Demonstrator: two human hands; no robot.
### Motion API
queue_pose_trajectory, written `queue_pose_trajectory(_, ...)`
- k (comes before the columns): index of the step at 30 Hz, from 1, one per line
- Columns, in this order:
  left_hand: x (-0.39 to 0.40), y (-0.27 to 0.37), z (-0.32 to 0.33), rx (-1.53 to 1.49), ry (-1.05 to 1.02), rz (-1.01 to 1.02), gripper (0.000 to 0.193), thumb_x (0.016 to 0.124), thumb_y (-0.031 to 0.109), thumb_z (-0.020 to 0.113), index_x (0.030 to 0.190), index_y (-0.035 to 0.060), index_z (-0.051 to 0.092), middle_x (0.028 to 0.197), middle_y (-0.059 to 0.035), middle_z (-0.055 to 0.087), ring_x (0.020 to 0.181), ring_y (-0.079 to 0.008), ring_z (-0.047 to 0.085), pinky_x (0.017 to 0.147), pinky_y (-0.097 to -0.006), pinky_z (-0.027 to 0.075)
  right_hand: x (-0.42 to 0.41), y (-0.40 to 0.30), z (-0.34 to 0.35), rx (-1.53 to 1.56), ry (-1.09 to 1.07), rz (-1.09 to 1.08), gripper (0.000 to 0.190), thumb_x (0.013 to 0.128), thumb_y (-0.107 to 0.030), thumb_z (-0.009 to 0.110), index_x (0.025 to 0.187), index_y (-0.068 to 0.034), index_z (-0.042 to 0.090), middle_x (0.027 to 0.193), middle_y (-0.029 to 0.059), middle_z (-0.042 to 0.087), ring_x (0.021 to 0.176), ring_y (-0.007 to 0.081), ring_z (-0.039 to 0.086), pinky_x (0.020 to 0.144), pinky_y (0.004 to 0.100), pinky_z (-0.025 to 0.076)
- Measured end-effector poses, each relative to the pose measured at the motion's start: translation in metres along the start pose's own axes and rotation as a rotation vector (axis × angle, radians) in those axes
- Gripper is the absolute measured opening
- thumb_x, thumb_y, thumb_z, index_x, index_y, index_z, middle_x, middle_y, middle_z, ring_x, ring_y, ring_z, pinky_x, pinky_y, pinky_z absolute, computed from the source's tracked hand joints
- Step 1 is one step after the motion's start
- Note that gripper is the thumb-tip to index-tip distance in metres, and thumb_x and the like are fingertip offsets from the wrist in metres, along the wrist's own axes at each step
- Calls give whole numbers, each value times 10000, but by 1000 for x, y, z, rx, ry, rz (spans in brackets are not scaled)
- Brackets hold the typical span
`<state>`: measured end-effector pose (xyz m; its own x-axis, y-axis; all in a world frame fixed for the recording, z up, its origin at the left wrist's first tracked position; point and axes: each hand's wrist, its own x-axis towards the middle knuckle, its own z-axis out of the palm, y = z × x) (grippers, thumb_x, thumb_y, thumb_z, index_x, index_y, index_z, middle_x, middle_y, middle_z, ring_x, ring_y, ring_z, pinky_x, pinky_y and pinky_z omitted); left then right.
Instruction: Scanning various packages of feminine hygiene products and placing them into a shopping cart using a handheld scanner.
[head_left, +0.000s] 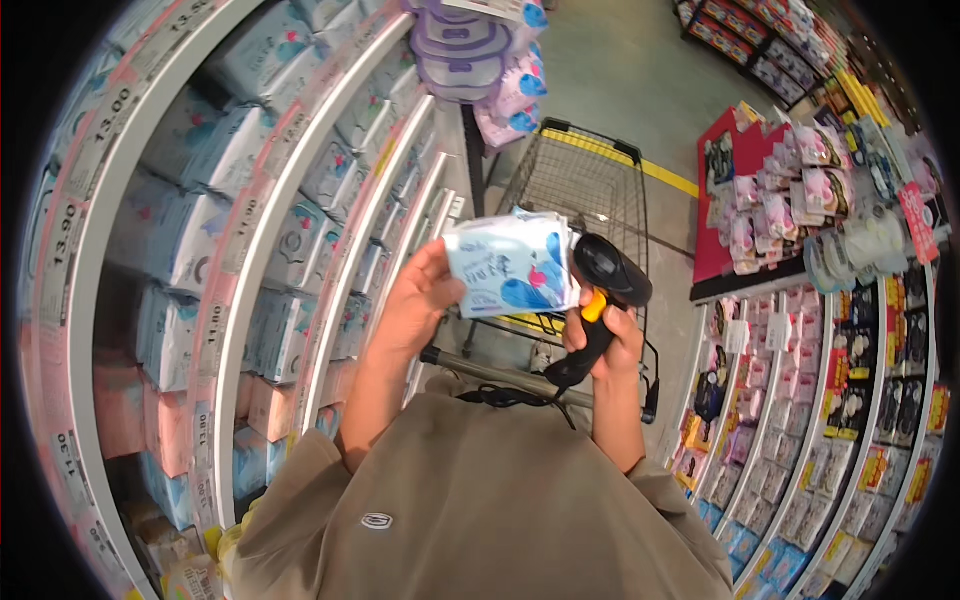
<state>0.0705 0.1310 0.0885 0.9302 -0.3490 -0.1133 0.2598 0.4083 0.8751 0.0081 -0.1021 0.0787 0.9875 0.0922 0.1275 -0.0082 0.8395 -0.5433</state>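
Observation:
My left hand (424, 292) grips the left side of a light-blue soft pack (506, 266), which looks like sanitary pads and bears writing and blue and pink prints. In my right hand (615, 337) is a black handheld barcode scanner (611, 270) with a yellow trigger. The scanner's head is close to the pack's right edge; whether they touch I cannot tell. A dark cable (502, 395) hangs from its handle and runs in loops near my waist. Behind both hands stands a wire shopping cart (585, 191), with its handlebar (517, 379) just in front of my body.
Shelves (247, 262) with price strips and similar blue packs rise close on my left. To the right, another rack (795, 427) holds small packaged goods, with hanging packs (780, 195) above. A yellow floor line (671, 180) crosses the aisle beyond the cart.

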Motion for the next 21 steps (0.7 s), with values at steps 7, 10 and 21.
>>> queue_pose_trajectory(7, 0, -16, 6, -166, -126, -158, 606, 800, 142, 650, 1321, 27, 363, 1141, -73, 560, 1007, -163, 554, 805, -298, 461, -11, 2, -2, -44, 117, -41, 334, 794, -190, 584, 1009, 49, 492, 732, 120, 527, 525, 201, 534, 463, 312, 489)
queue_pose_trajectory(10, -4, -13, 4, -104, -128, -197, 636, 811, 147, 642, 1351, 67, 316, 1089, -48, 570, 901, -123, 548, 685, -257, 431, -11, 2, -6, -38, 91, -35, 333, 806, -192, 582, 1002, 58, 481, 743, 118, 524, 532, 206, 545, 472, 328, 501)
queue_pose_trajectory(21, 0, -13, 3, 30, -96, -279, 511, 813, 273, 648, 1221, 32, 455, 959, -19, 597, 715, -66, 525, 524, -193, 378, -11, 7, -21, 6, 65, 11, 381, 789, -134, 591, 1115, 11, 457, 967, 111, 555, 579, 229, 574, 492, 333, 507)
